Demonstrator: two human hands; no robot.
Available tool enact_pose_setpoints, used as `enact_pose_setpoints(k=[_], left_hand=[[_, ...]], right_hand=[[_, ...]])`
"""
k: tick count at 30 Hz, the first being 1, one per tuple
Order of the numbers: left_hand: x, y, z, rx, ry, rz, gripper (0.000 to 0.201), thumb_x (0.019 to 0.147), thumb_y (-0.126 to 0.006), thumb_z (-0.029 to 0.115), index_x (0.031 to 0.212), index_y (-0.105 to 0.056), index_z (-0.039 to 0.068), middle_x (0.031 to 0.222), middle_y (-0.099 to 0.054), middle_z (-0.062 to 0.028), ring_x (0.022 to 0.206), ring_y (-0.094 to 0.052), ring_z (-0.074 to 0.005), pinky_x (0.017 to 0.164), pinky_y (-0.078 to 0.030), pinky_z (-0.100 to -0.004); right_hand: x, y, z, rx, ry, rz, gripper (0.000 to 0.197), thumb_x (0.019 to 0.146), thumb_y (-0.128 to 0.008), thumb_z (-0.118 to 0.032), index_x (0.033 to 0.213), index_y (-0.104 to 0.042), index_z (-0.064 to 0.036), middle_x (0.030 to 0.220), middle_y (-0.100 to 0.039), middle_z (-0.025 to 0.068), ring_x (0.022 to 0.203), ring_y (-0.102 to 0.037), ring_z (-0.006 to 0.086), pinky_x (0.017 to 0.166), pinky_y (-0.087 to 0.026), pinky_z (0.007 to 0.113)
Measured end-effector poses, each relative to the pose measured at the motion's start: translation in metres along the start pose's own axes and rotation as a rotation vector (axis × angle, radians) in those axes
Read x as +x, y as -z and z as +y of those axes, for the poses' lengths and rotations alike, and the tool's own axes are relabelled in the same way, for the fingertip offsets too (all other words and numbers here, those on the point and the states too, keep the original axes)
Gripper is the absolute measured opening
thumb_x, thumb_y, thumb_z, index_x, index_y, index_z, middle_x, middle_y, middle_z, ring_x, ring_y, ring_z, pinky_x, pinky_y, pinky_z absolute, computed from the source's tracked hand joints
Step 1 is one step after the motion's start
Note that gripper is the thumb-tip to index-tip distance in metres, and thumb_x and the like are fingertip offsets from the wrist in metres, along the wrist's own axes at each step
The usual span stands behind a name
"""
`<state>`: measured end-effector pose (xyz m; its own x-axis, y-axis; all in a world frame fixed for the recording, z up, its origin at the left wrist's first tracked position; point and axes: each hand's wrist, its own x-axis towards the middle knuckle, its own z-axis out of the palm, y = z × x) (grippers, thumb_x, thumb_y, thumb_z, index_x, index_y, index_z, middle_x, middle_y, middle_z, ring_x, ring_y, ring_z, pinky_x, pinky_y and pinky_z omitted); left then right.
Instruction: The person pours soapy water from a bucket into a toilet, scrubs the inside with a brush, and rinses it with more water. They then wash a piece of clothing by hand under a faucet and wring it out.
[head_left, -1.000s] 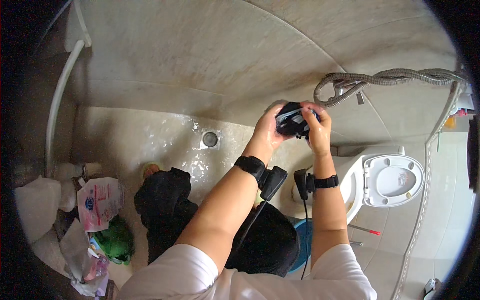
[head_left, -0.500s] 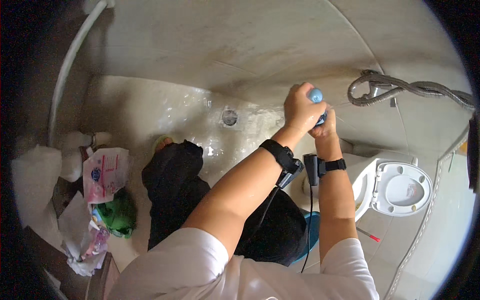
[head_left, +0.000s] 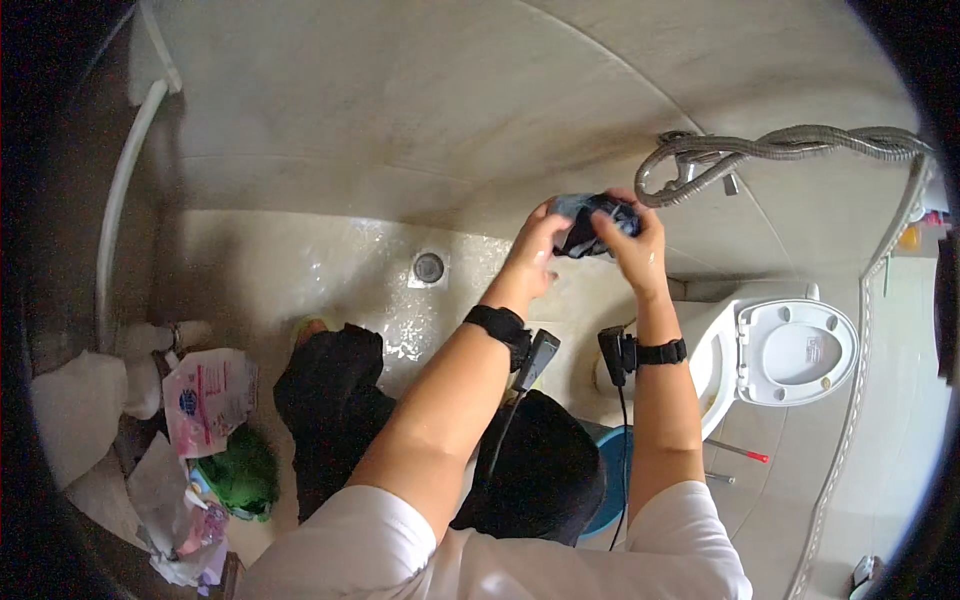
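Observation:
A wet bunched-up cloth (head_left: 582,226), dark navy with a pale grey-blue part, is held in the air between my hands. My left hand (head_left: 532,248) grips its pale left end, with the thumb against it. On the other end, my right hand (head_left: 638,246) has its fingers behind and its thumb pressed on the dark fabric. Its folds hide what kind of cloth it is. Both wrists wear black straps with small devices.
Beyond my hands, a metal shower hose (head_left: 780,148) hangs on the tiled wall. A floor drain (head_left: 428,268) lies in the wet floor. To the right stands a toilet (head_left: 797,351); a blue basin (head_left: 607,490) is beside my leg. Packages and a green bag (head_left: 240,474) sit at left.
My hands have moved apart and slightly left in the view. The cloth, squeezed tightly between them before, is now looser and more spread out. The view has shifted a little too.

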<state>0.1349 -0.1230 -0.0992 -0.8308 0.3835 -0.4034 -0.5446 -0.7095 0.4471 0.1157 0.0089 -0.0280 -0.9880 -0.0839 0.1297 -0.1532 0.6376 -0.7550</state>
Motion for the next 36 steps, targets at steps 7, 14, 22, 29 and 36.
enact_pose_setpoints(k=[7,14,22,29,36], left_hand=[[0.03,0.013,-0.016,-0.577,0.339,-0.403,0.035,0.08,-0.052,0.044,0.096,-0.057,0.013,0.092,-0.061,-0.0084,0.088,-0.059,-0.0247,0.077,-0.047,-0.0479],[0.029,-0.018,-0.01,-0.48,-0.193,0.099,0.009,0.075,-0.055,0.009,0.081,-0.054,0.003,0.073,-0.057,-0.008,0.062,-0.056,-0.0168,0.055,-0.047,-0.0306],[0.03,-0.02,-0.003,0.169,-0.479,0.437,0.016,0.064,-0.059,0.01,0.075,-0.052,0.001,0.065,-0.054,-0.0062,0.058,-0.053,-0.0183,0.055,-0.041,-0.0296],[0.022,-0.015,-0.006,0.616,-0.784,0.536,0.024,0.067,-0.064,0.02,0.082,-0.056,0.002,0.093,-0.059,-0.0181,0.082,-0.057,-0.032,0.073,-0.044,-0.0367],[0.024,0.005,-0.001,-0.123,0.247,-0.024,0.05,0.073,-0.057,0.048,0.105,-0.054,0.011,0.101,-0.059,-0.0104,0.093,-0.056,-0.0302,0.084,-0.04,-0.0529]], right_hand=[[-0.018,-0.015,-0.032,-0.33,0.542,-0.117,0.029,0.064,-0.07,-0.012,0.089,-0.06,-0.0025,0.088,-0.062,0.0128,0.084,-0.059,0.0285,0.077,-0.045,0.034],[-0.011,-0.041,0.001,0.387,-0.103,0.349,0.014,0.073,-0.066,-0.009,0.081,-0.059,0.0003,0.075,-0.058,0.0026,0.064,-0.051,0.0092,0.061,-0.042,0.023],[0.004,-0.049,0.044,0.999,-0.369,0.375,0.015,0.078,-0.059,-0.016,0.08,-0.056,-0.002,0.072,-0.056,0.0053,0.064,-0.056,0.0161,0.06,-0.045,0.029],[-0.01,-0.043,-0.007,1.259,-0.758,0.015,0.03,0.082,-0.057,-0.04,0.088,-0.057,-0.0106,0.085,-0.062,0.0075,0.078,-0.061,0.0216,0.072,-0.05,0.037],[-0.004,0.0,-0.005,0.237,-0.09,-0.028,0.036,0.074,-0.067,-0.02,0.104,-0.054,-0.0043,0.096,-0.058,0.005,0.086,-0.056,0.0153,0.079,-0.045,0.03]])
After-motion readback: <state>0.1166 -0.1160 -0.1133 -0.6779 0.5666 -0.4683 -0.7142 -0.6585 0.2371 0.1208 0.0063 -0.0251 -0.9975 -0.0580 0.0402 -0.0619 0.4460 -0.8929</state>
